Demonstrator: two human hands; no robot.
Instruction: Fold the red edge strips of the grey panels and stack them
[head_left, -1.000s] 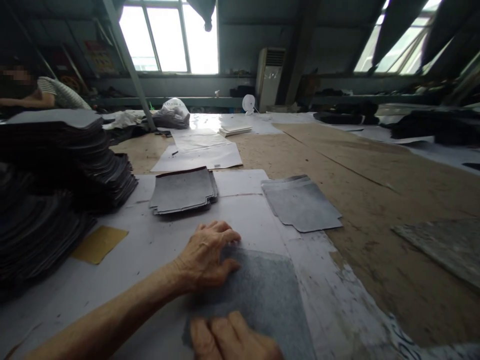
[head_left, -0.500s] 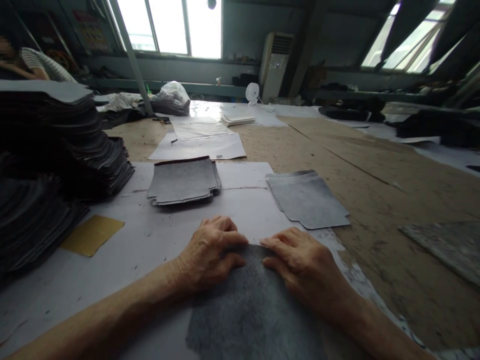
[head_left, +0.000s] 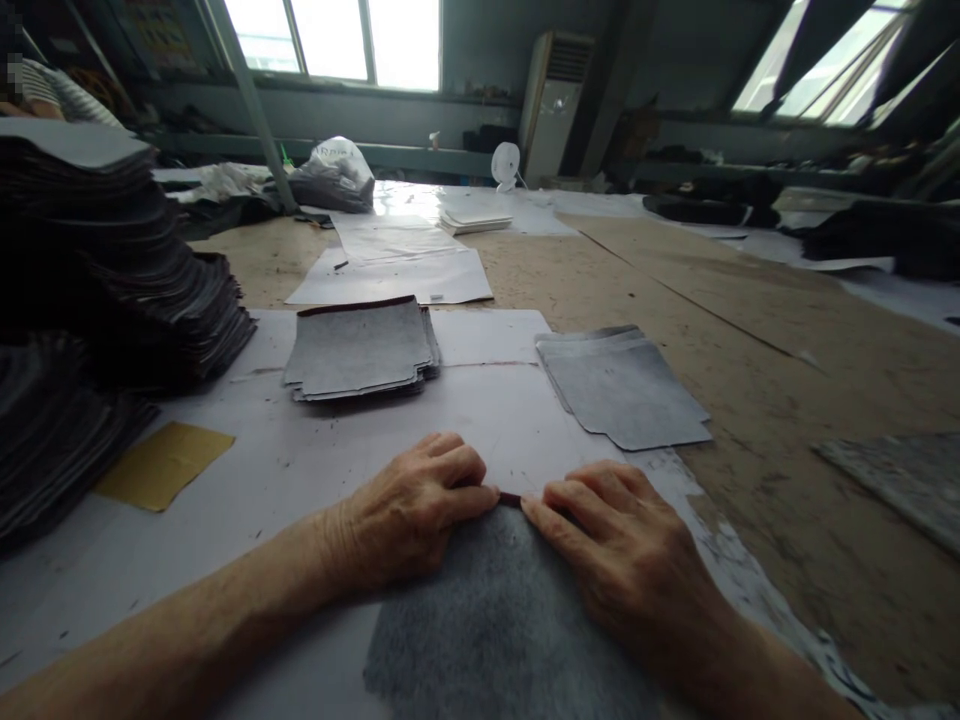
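Note:
A grey sheet (head_left: 510, 620) lies on the white paper in front of me, with a narrow dark red folded strip showing at its far edge. My left hand (head_left: 420, 505) is closed on that edge from the left, fingers bent and pressed down. From the right, my right hand (head_left: 615, 530) presses the same edge with its fingertips, the fingers curled together. A short piece of the red strip shows between the two hands. Beyond them lie a stack of grey pieces with a dark red edge (head_left: 356, 350) and a few plain grey pieces (head_left: 626, 390).
Tall stacks of dark sheets (head_left: 150, 270) stand at the left, beside a yellow square (head_left: 166, 465). A rough grey mat (head_left: 900, 490) lies at the right. Farther back are white papers (head_left: 397, 270), a plastic bag (head_left: 334, 175) and a small white fan (head_left: 505, 165). A person's striped sleeve shows top left.
The far edge of the grey sheet is now folded over, showing the dark red strip. My fingers and thumbs have gone from pinching the edge to pressing on it. The view has tilted slightly down.

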